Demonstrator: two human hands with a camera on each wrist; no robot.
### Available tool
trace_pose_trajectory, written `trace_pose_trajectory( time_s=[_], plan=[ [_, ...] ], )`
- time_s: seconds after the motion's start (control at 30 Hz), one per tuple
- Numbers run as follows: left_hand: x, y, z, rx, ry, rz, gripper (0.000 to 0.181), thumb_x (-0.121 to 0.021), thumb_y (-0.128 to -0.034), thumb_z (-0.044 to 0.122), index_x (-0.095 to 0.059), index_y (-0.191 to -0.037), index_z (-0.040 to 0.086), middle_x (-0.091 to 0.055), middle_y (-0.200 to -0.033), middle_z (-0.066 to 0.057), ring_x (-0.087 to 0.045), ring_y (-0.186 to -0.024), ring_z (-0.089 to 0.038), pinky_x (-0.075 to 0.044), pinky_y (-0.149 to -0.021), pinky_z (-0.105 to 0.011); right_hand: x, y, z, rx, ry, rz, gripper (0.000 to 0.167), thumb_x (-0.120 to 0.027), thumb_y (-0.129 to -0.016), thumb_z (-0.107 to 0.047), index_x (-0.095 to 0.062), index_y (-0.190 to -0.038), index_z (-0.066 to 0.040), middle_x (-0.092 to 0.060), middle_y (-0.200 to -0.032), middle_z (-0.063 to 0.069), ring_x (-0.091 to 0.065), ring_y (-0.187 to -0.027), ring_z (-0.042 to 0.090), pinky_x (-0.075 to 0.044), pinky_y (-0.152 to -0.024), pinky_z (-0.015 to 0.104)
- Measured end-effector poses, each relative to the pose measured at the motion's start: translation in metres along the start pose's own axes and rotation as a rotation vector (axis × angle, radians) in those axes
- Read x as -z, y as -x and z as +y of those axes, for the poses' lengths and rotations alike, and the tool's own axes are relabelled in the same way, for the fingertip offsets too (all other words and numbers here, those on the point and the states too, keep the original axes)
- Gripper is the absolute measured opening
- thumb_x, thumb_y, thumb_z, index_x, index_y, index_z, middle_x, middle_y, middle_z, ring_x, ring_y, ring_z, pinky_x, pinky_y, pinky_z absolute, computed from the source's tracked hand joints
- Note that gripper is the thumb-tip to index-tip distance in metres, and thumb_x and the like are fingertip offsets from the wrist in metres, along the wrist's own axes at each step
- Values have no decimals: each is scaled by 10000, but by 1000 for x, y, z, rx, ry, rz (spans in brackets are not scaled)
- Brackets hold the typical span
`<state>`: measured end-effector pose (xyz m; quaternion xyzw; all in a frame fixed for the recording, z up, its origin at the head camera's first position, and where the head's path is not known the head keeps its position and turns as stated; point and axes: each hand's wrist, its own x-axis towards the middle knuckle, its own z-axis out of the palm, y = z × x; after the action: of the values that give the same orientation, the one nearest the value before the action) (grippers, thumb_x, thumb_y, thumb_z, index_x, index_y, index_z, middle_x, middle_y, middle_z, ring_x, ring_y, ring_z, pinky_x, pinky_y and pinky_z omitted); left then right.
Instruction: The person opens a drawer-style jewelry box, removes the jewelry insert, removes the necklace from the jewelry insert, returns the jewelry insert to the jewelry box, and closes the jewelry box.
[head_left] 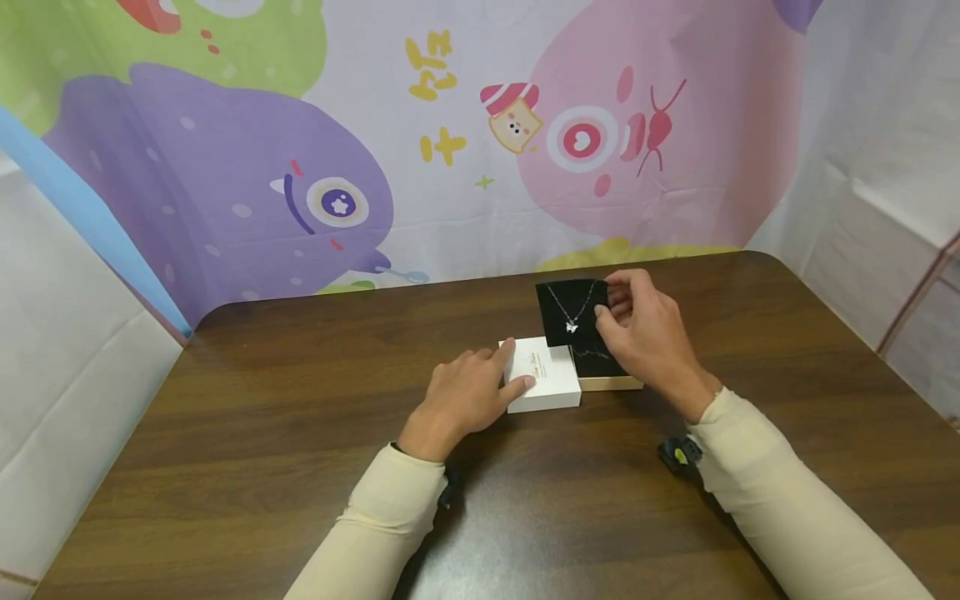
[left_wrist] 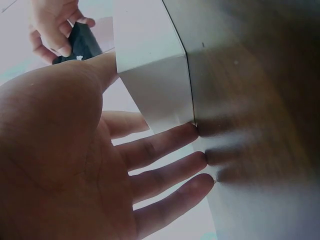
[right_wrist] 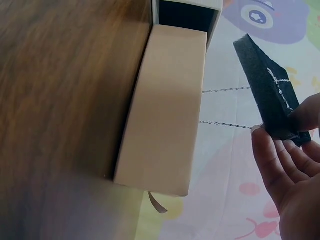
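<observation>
My right hand [head_left: 651,335] pinches a black necklace pad [head_left: 553,315] by its right edge, thumb in front and fingers behind. A silver necklace [head_left: 572,326] with a small pendant hangs across its face. Two strands of chain [right_wrist: 227,90] run from the pad down to the pulled-out inner tray [right_wrist: 162,110]. That tray juts from the right side of a white box sleeve [head_left: 543,398] lying on the table. Against the sleeve's left side lies my left hand [head_left: 467,390], its thumb on top and its fingers [left_wrist: 165,180] fairly straight, several fingertips touching the table.
The brown wooden table [head_left: 285,467] extends around the box. A cartoon-printed cloth [head_left: 465,217] hangs behind its far edge. A short ribbon tab [right_wrist: 158,203] sticks out from the tray's end. Beside my right wrist is a dark strapped device [head_left: 679,455].
</observation>
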<state>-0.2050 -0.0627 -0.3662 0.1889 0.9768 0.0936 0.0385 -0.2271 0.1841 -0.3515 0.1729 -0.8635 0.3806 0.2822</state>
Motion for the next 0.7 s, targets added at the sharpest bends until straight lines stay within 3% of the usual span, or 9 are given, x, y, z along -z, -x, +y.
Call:
trace_pose_trajectory(
  time_s=[0.43, 0.7],
  plan=[
    [0, -1, 0, 0, 3, 0, 721, -447, -1002, 617, -345, -1578, 196, -538, -1455, -80, -545, -1268, -294, -476, -893, -534, -1, -1, -3, 51, -42, 43, 328, -698, -872, 12, -550, -1164, 42, -648, -900, 138, -646, -734, 190, -463, -651, 124],
    [0, -1, 0, 3, 0, -3, 720, -448, -1002, 617, -347, -1577, 197, -542, -1451, -81, -543, -1273, -288, -478, -901, -530, -3, -1, -4, 101, -84, 53, 326, -700, -859, 50, -554, -1151, 50, -648, -886, 135, -642, -703, 158, -469, -639, 107]
  ],
)
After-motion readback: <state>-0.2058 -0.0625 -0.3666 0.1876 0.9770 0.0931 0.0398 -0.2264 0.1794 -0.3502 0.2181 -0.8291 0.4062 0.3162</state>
